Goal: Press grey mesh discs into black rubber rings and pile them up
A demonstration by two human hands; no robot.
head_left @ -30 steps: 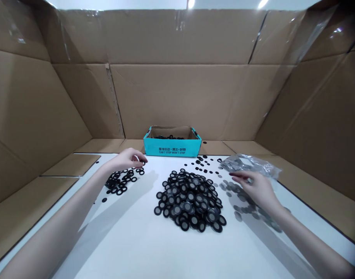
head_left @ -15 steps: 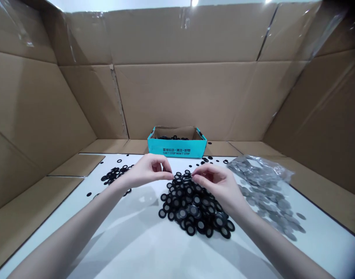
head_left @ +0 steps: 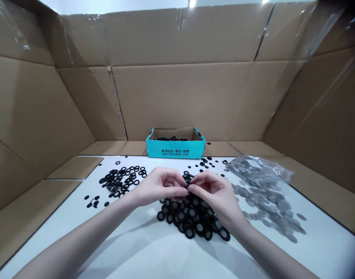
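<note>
"Where are your hands right now?"

"You have your left hand (head_left: 160, 187) and your right hand (head_left: 215, 195) close together, just over the top of the big pile of black rings (head_left: 191, 217). That pile sits near the middle of the desk (head_left: 136, 240)."

"How is your grip?"

"Narrow on both sides. Your fingers are pinched in, and the two hands nearly touch. (Something black may be at your fingertips, but your fingers hide it, so I can't tell if you are holding a ring.)"

"What is on the left side?"

"Toward the left edge of the desk, you have a smaller heap of black rings (head_left: 119, 180). A few small black bits (head_left: 91, 201) lie past it. Neither hand is by them now."

"And on the right?"

"Gray discs (head_left: 267, 209) are spread out near the right edge, and a clear plastic bag (head_left: 252, 168) lies at the far right corner."

"What is at the back?"

"Just past the far edge, you have a teal box (head_left: 174, 149) with more black rings (head_left: 173, 138) in it. Big cardboard walls (head_left: 177, 97) stand around it all."
</note>
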